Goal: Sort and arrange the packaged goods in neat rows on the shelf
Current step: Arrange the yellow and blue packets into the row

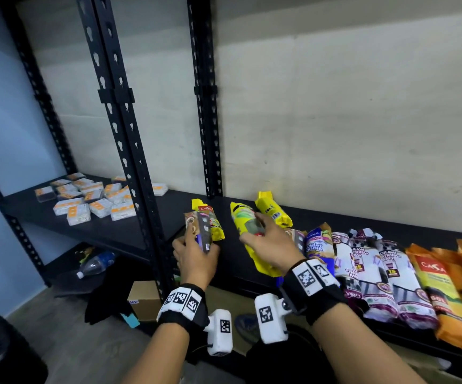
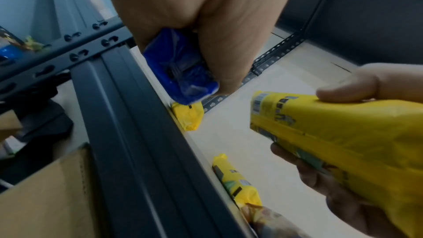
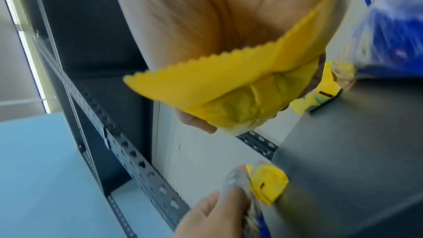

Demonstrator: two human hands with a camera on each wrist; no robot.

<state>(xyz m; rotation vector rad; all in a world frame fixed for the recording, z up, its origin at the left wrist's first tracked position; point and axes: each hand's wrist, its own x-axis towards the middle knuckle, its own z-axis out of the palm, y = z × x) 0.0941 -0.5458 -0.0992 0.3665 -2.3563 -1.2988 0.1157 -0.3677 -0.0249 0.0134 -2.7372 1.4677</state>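
Observation:
My left hand (image 1: pixel 196 254) grips a blue-ended pack (image 1: pixel 199 231) with a printed front, held upright above the black shelf (image 1: pixel 163 214); its blue end (image 2: pixel 183 73) shows in the left wrist view. Just behind it lies a yellow pack (image 1: pixel 213 221). My right hand (image 1: pixel 265 242) grips a long yellow pack (image 1: pixel 247 234), lifted off the shelf; its crimped yellow end (image 3: pixel 206 82) fills the right wrist view. Another yellow pack (image 1: pixel 274 210) lies further back. A row of blue, purple-white and orange packs (image 1: pixel 376 273) lies to the right.
Several small white-and-orange boxes (image 1: pixel 91 200) are scattered on the left shelf section. Black perforated uprights (image 1: pixel 124 134) stand between the sections. Below are a plastic bottle (image 1: pixel 96 263) and a cardboard box (image 1: pixel 144 300). A dark bin (image 1: pixel 0 350) stands at the lower left.

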